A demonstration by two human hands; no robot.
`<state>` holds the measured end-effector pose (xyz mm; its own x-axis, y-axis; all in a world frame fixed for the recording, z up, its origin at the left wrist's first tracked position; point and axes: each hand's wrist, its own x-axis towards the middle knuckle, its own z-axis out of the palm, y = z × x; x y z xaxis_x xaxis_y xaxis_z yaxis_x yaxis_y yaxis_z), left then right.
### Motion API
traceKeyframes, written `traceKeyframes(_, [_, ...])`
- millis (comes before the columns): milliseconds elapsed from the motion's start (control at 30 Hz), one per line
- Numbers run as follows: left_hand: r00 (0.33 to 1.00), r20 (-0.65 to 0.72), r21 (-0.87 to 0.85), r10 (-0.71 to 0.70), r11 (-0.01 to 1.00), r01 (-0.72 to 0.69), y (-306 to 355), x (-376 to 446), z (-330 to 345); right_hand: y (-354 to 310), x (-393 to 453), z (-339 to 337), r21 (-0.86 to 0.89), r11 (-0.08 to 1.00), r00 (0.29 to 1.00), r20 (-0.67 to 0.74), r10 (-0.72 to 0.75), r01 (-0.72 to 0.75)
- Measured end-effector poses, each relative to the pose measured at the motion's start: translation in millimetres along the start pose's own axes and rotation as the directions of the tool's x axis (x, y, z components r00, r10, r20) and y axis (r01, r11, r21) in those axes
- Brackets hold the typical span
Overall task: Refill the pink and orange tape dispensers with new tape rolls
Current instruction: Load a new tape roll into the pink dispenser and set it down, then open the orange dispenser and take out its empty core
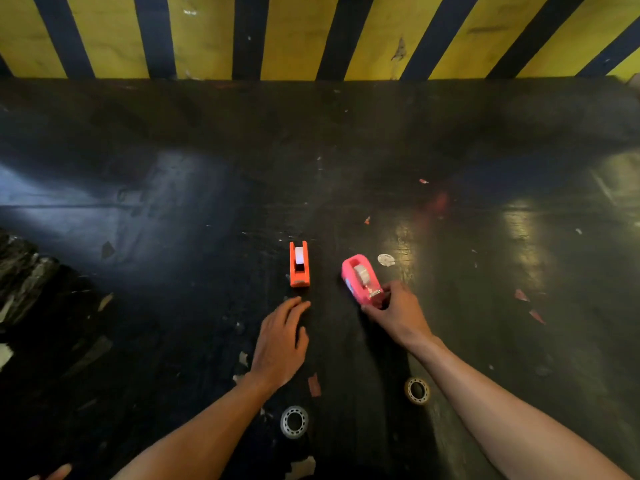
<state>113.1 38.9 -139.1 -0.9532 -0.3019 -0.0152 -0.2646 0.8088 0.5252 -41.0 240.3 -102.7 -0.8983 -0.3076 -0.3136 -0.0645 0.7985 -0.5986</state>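
The dark scuffed tabletop point(207, 188) carries an orange dispenser point(299, 265) near centre, a pink dispenser point(360, 279) at its 3 o'clock, and two tape rolls point(294, 421) point(417, 390) toward 6 o'clock.

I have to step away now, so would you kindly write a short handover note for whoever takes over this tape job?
Left hand: open, flat on the dark table, just short of the orange dispenser.
Right hand: gripping the cutter end of the pink dispenser.
Both dispensers show a roll seated.
Two rolls lie near the forearms: one, another; new or used, I cannot tell.
Left: confirm both refills, thread tape to the cutters.
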Motion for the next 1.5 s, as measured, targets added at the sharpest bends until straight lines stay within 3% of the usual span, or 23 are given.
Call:
traceKeyframes(133, [0.983, 0.027, 0.187, -0.179, 0.967, 0.171, -12.7, -5.3, 3.7, -15.6, 5.8, 5.6, 0.035, 0.995, 0.993, -0.074, 0.097, -0.095])
traceKeyframes(233, [0.971, 0.054, 0.288, -0.233, 0.935, 0.208, -9.5, -3.2, 5.6, -24.5, 10.1, 9.1, 0.027, 0.991, 0.985, -0.107, 0.133, -0.131])
traceKeyframes(467, [0.968, 0.056, 0.275, -0.244, 0.936, 0.220, -8.2, -1.3, 5.1, -29.6, 12.5, 8.9, 0.023, 0.984, 0.981, -0.083, 0.177, -0.175])
traceKeyframes(600, [0.960, 0.032, 0.130, -0.277, 0.954, 0.271, -5.6, 6.1, -12.4, -29.8, 13.2, -1.7, 0.140, 0.966, 0.975, -0.007, 0.221, -0.218])
traceKeyframes(667, [0.954, 0.004, -0.002, -0.300, 0.954, 0.300, -6.6, 17.4, -24.7, -37.0, 10.2, -6.5, 0.191, 0.975, 0.972, -0.180, 0.148, -0.113])
traceKeyframes(733, [0.943, 0.004, -0.196, -0.334, 0.924, 0.328, -7.0, 36.3, -33.8, -52.4, 6.5, -6.2, 0.211, 0.971, 0.929, -0.370, -0.023, 0.108])
traceKeyframes(767, [0.934, 0.024, -0.297, -0.356, 0.890, 0.347, -6.5, 47.7, -37.3, -63.5, 5.6, -3.9, 0.216, 0.958, 0.920, -0.380, -0.096, 0.190])
traceKeyframes(800, [0.924, 0.054, -0.374, -0.377, 0.851, 0.369, -4.9, 59.5, -40.4, -74.5, 6.5, 0.7, 0.231, 0.945, 0.933, -0.328, -0.150, 0.233])
traceKeyframes(867, [0.905, 0.129, -0.448, -0.405, 0.790, 0.418, 0.0, 82.1, -44.1, -94.6, 11.8, 14.0, 0.282, 0.938, 0.979, -0.098, -0.179, 0.200])
traceKeyframes(967, [0.867, 0.242, -0.502, -0.435, 0.709, 0.495, 6.8, 103.6, -45.5, -116.5, 20.7, 34.9, 0.363, 0.932, 0.970, 0.224, -0.093, 0.005])
traceKeyframes(1033, [0.849, 0.289, -0.514, -0.443, 0.676, 0.528, 10.6, 104.9, -46.8, -121.8, 24.5, 45.2, 0.413, 0.905, 0.945, 0.325, -0.040, -0.104])
traceKeyframes(1100, [0.842, 0.309, -0.538, -0.442, 0.649, 0.538, 13.4, 98.0, -48.5, -119.0, 22.8, 52.4, 0.455, 0.878, 0.935, 0.354, -0.024, -0.149])
traceKeyframes(1267, [0.812, 0.338, -0.652, -0.476, 0.503, 0.567, 17.2, 64.6, -47.3, -94.7, -0.1, 58.0, 0.565, 0.800, 0.963, 0.262, 0.058, -0.202])
traceKeyframes(1500, [0.758, 0.481, -0.787, -0.441, 0.163, 0.595, 45.1, 20.6, -45.6, -64.2, -41.7, 50.0, 0.726, 0.636, 0.959, 0.267, 0.089, -0.261])
